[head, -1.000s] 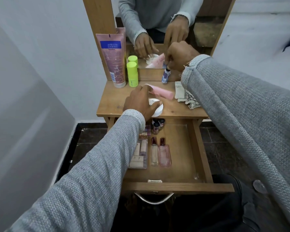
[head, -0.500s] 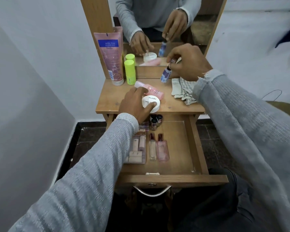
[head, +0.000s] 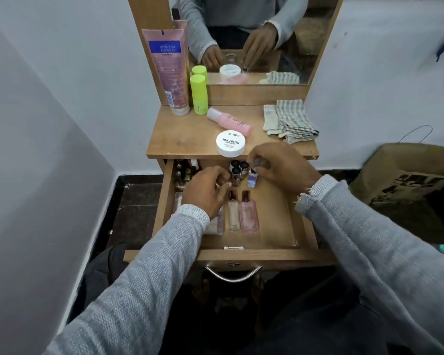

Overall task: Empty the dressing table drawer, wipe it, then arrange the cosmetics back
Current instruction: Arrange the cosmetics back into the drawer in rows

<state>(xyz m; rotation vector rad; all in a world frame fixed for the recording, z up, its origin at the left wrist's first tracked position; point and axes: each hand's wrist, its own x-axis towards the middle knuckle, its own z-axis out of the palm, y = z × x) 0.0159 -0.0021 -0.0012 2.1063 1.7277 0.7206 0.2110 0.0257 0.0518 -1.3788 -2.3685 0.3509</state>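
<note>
Wooden drawer [head: 274, 226] already holds several bottles, so restocking looks underway. Right hand [head: 282, 167] pinches a blue bottle [head: 252, 180] over it; left hand [head: 207, 192] hovers loosely curled, gripping nothing. Jar [head: 230, 143], pink bottle [head: 228, 121] and tubes remain on top.

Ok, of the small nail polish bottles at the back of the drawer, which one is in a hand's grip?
The pale blue bottle: the right hand pinches its cap. The dark-capped bottles beside it stand free in the drawer.
</note>
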